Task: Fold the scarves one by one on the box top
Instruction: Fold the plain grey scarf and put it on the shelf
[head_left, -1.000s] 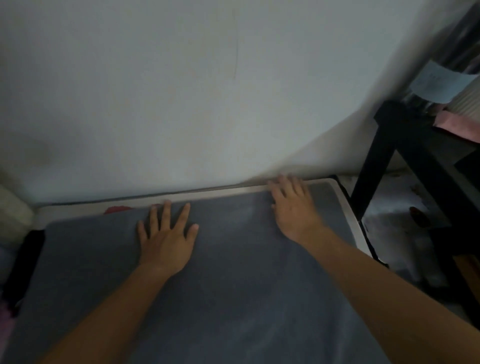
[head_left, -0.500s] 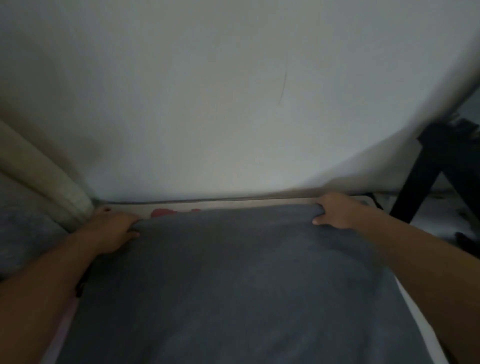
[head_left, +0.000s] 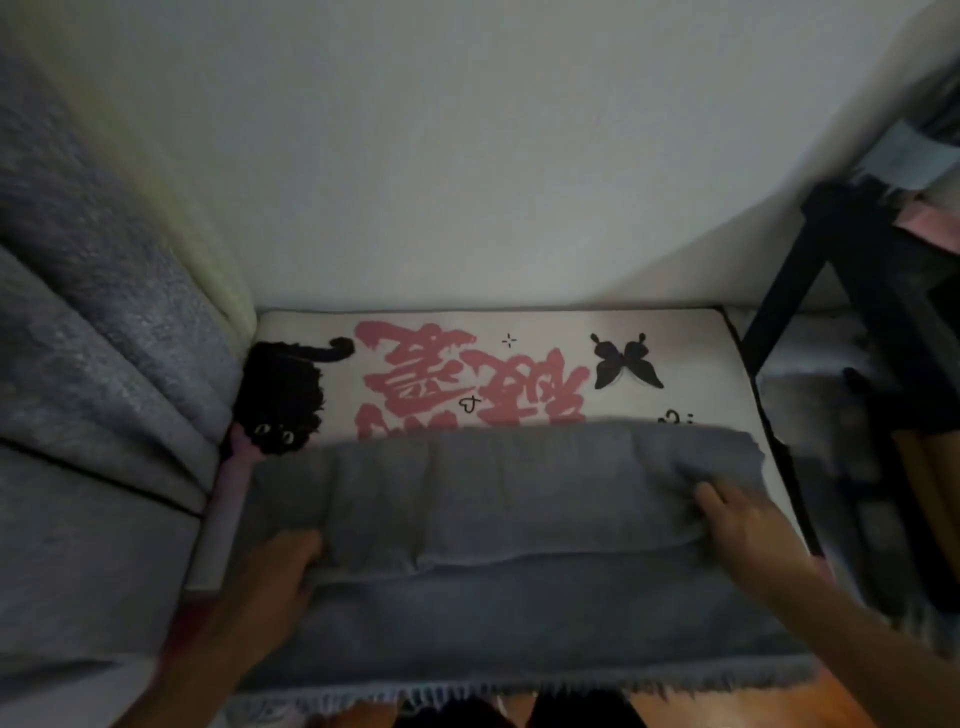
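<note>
The grey fringed woollen scarf (head_left: 498, 519) lies long axis left-right across the frame; our left hand (head_left: 270, 577) and right hand (head_left: 748, 525) pinch its folded flap's ends.

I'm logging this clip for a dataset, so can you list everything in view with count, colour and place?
scarf: one, grey, fringed, folded across the near half of the box top
box top: one, white with pink characters, a black cat and a butterfly, against the wall
sofa: one, grey, left
shelf: one, black, right
wall: white, behind
floor: orange-brown, bottom edge
left hand: grip on scarf's left end
right hand: grip on scarf's right end
</note>
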